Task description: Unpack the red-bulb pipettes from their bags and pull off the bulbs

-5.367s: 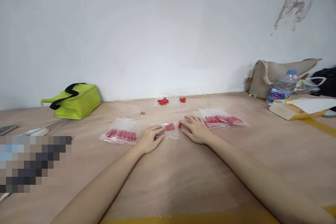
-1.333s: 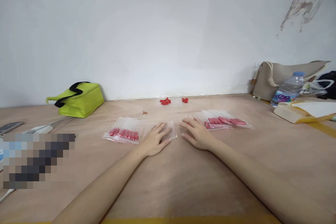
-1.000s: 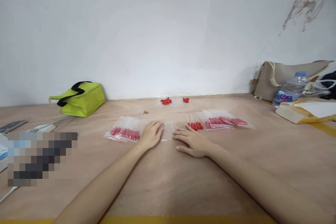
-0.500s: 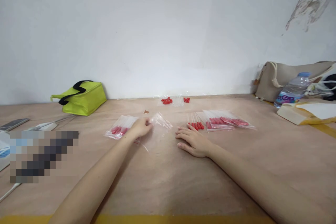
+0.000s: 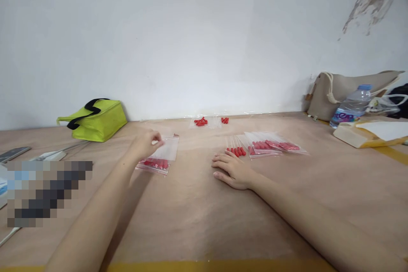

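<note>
My left hand point(image 5: 145, 145) is closed in a pinch on an empty clear zip bag point(image 5: 167, 149), holding it just above a stack of bags filled with red capsules point(image 5: 155, 164). My right hand point(image 5: 232, 170) lies flat and open on the brown paper-covered table point(image 5: 197, 216). Just beyond its fingertips lies a short row of loose red capsules point(image 5: 236, 151). To their right sit more clear bags of red capsules point(image 5: 270, 145).
More loose red capsules point(image 5: 200, 122) lie on clear plastic near the wall. A lime-green bag point(image 5: 94, 120) stands at the back left. At the far right are a beige bag point(image 5: 338, 92), a water bottle point(image 5: 349, 106) and a white sheet on a cream box point(image 5: 371, 132).
My left hand lifted the empty clear bag from the table's middle and carried it left, over the stack of filled bags. My right hand slid back, uncovering the loose capsules.
</note>
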A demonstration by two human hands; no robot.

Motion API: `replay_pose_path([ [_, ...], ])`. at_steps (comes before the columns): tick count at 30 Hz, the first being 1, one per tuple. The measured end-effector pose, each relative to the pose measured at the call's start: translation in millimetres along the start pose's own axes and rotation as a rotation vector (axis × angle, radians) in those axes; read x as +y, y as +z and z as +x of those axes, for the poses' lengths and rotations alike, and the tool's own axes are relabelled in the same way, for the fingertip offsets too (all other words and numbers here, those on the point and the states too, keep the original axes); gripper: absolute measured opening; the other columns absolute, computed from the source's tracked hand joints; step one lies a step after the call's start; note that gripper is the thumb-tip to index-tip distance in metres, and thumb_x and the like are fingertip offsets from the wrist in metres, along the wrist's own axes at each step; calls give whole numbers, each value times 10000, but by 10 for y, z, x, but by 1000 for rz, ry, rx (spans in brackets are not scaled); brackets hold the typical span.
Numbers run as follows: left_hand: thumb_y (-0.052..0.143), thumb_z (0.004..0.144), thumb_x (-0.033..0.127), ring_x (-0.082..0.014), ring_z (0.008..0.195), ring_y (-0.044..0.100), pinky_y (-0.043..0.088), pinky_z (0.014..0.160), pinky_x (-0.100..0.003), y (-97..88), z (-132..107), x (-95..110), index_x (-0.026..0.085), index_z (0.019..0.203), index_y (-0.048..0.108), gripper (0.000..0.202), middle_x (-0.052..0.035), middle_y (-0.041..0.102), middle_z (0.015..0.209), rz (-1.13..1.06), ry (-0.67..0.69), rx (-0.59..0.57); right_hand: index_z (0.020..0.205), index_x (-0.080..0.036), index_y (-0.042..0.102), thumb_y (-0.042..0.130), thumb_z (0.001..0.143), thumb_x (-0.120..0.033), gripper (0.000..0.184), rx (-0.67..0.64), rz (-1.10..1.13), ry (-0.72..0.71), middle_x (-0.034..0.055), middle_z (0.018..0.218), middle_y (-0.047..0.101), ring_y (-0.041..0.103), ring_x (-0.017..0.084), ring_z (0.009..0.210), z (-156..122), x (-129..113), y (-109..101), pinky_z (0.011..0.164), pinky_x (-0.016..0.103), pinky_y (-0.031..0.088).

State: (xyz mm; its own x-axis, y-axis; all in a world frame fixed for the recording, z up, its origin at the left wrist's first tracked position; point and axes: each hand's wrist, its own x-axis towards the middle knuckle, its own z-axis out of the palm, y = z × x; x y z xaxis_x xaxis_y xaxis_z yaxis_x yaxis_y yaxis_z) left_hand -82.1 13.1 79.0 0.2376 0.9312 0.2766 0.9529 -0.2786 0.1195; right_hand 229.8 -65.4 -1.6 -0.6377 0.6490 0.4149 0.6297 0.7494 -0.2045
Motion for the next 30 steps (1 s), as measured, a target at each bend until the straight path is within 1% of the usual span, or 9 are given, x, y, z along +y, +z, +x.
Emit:
replay_pose_path([
  [2, 505, 697, 280, -182, 837, 547, 407, 774, -265, -110, -150, 78, 211, 746, 607, 133, -17, 593, 858, -88, 273, -238, 1052, -196, 557, 382, 865, -410, 334, 2, -4, -3, 84, 1128, 556, 447, 190, 1113, -3, 2, -1, 999, 429, 232],
  [4, 507, 642, 195, -184, 815, 541, 406, 742, -264, -151, -328, 98, 225, 757, 633, 173, -21, 583, 862, -74, 386, -338, 1054, -197, 559, 388, 860, -420, 342, 2, -4, -6, 88, 1123, 555, 446, 196, 1111, -3, 5, 2, 989, 428, 244],
  [8, 498, 648, 136, -231, 937, 512, 376, 823, -344, -24, -611, -99, 279, 994, 610, 391, -53, 571, 1008, 101, 502, -151, 1053, -193, 565, 403, 851, -420, 344, 5, 11, -26, 95, 1109, 555, 451, 202, 1091, 9, 15, 16, 970, 417, 268],
  [13, 391, 828, 244, -210, 930, 547, 392, 866, -378, 253, -699, -426, 257, 872, 641, 255, -52, 633, 932, 129, 520, 104, 1050, -187, 566, 417, 844, -420, 345, 17, 12, -21, 94, 1103, 552, 459, 202, 1071, 10, 12, 21, 968, 410, 280],
  [18, 379, 845, 360, -207, 874, 581, 433, 791, -332, 63, -760, -425, 279, 853, 658, 290, -33, 649, 906, 76, 440, 95, 1038, -189, 571, 433, 839, -407, 326, 31, 3, -36, 90, 1084, 556, 466, 195, 1056, 4, 2, -1, 959, 391, 306],
  [22, 411, 831, 370, -183, 701, 569, 401, 596, -259, -378, -903, -191, 280, 801, 647, 253, -19, 624, 767, 104, 426, 23, 1019, -185, 577, 439, 838, -392, 308, 45, 17, -59, 89, 1068, 557, 467, 190, 1043, 6, 3, -5, 926, 362, 342],
  [25, 408, 844, 347, -152, 623, 540, 372, 544, -242, -543, -1013, 152, 259, 755, 611, 238, -6, 588, 695, 25, 475, 6, 993, -186, 587, 430, 845, -388, 295, 49, 28, -62, 81, 1041, 567, 480, 184, 1006, 1, -1, -5, 905, 353, 345],
  [27, 415, 850, 333, -132, 546, 502, 364, 525, -242, -472, -1065, 424, 242, 726, 595, 236, 1, 548, 613, -32, 490, 111, 973, -187, 594, 434, 842, -382, 284, 47, 20, -53, 74, 1011, 579, 494, 183, 963, -6, -2, -8, 887, 359, 339],
  [30, 406, 866, 306, -113, 549, 503, 364, 510, -230, -147, -1078, 797, 230, 768, 601, 231, -5, 561, 643, -125, 569, 150, 950, -188, 600, 425, 834, -284, 231, 62, -20, -18, 66, 943, 603, 503, 186, 906, -20, 22, -9, 857, 373, 323],
])
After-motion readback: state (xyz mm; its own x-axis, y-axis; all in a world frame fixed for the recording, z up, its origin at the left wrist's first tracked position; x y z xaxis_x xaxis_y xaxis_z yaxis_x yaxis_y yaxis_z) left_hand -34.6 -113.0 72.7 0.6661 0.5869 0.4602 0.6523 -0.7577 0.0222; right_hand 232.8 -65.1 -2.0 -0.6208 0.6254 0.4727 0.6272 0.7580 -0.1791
